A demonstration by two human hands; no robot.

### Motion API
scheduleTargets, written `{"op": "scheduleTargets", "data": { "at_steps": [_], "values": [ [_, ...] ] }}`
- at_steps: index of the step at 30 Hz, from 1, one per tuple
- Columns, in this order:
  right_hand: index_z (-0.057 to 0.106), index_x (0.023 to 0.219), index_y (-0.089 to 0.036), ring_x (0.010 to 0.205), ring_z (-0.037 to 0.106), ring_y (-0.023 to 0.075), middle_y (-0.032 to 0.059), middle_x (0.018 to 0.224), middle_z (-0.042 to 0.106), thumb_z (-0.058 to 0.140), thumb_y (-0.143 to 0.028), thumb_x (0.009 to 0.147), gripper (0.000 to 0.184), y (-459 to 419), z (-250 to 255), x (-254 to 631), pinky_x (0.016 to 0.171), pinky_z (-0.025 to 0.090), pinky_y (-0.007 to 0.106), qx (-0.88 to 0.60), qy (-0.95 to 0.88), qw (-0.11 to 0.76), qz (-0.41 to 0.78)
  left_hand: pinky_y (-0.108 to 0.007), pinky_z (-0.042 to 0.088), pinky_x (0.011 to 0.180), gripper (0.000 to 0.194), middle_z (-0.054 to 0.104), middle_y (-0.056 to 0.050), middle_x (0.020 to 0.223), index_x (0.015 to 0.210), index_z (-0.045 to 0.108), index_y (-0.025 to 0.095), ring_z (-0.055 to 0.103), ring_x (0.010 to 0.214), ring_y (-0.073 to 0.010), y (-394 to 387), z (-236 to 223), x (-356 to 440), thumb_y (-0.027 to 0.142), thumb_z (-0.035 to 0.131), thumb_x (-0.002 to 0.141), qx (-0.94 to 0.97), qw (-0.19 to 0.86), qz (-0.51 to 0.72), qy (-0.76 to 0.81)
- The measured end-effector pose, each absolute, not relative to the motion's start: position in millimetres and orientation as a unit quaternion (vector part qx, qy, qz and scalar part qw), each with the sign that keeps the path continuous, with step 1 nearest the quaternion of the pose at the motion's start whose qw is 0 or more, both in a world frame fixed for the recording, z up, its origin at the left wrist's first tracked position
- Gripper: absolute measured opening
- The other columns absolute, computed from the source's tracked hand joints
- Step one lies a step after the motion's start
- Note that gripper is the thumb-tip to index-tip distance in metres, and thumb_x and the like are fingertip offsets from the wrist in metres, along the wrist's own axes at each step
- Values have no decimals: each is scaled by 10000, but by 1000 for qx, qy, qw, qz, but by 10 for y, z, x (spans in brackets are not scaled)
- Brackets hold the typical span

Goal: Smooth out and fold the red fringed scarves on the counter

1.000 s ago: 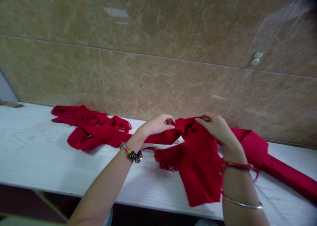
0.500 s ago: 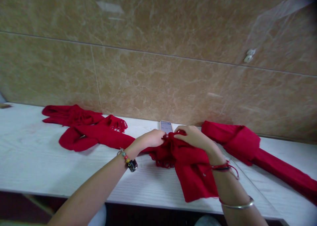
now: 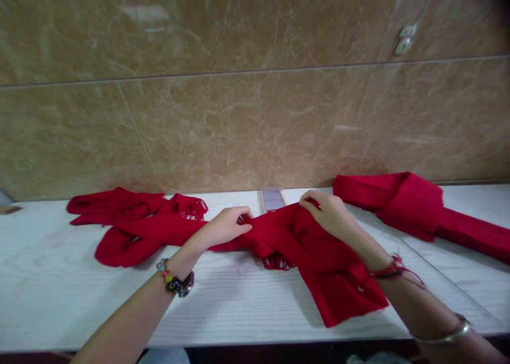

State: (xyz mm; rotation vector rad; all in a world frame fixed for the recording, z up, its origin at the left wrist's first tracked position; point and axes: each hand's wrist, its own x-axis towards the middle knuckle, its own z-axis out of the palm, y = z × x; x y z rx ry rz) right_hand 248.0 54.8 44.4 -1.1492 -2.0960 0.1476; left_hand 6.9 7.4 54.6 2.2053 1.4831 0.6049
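Observation:
A red fringed scarf [image 3: 279,231], loosely folded, stretches across the middle of the white surface, its right end spread toward the front edge. My left hand [image 3: 229,226] rests over its narrower left stretch; thumb and forefinger are parted, and the other fingertips are hidden. At the upper edge of the wider part, my right hand [image 3: 329,212] pinches the cloth between thumb and fingers. Behind the scarf lies a phone [image 3: 273,198], partly covered by the cloth.
A second bundle of red fringed cloth [image 3: 115,204] lies at the back left. On the right, a folded red scarf [image 3: 410,202] trails to the frame's edge. A brown marbled wall [image 3: 239,130] rises behind the white tabletop [image 3: 223,311]. A small white fixture [image 3: 405,40] is on the wall.
My hands have moved apart, right hand rightward with the scarf's edge. The bunched middle is now flatter and more stretched out. My left thumb and forefinger have parted. The view has tilted.

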Motion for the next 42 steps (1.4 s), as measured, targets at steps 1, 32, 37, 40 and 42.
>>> {"op": "scheduleTargets", "data": {
  "at_steps": [1,32,37,40,42],
  "values": [
    [604,783,-166,754,605,196,67,801,664,495,-167,766,111,554,505,2450,704,451,301,-437,-828,348,56,-216,400,638,90,615,10,727,716,574,159,545,683,-130,87,563,96,120,506,672,793,202,220,531],
    [579,1026,-111,959,543,200,111,1006,610,622,-172,740,296,410,359,2029,841,428,329,-271,-905,313,101,-257,413,676,72,610,-10,739,713,596,167,549,737,-160,36,284,129,197,537,740,778,165,259,548],
    [649,815,-145,805,592,187,67,807,665,548,-85,768,128,384,340,2018,798,436,341,-302,-903,300,59,-238,418,737,144,630,-12,800,772,622,186,564,784,-139,2,338,137,139,486,780,824,173,266,469],
    [645,753,-153,762,599,167,47,763,667,543,-58,754,139,388,367,2030,750,445,295,-306,-889,332,75,-232,430,744,186,640,-22,830,808,621,182,572,796,-134,-10,332,99,131,442,802,828,166,278,459],
    [641,763,-153,739,603,157,42,761,668,539,-69,756,132,385,394,2038,706,450,269,-320,-871,359,103,-234,439,735,188,641,-25,836,823,616,178,576,794,-136,-3,305,63,112,445,785,811,142,294,486]
  ]
}}
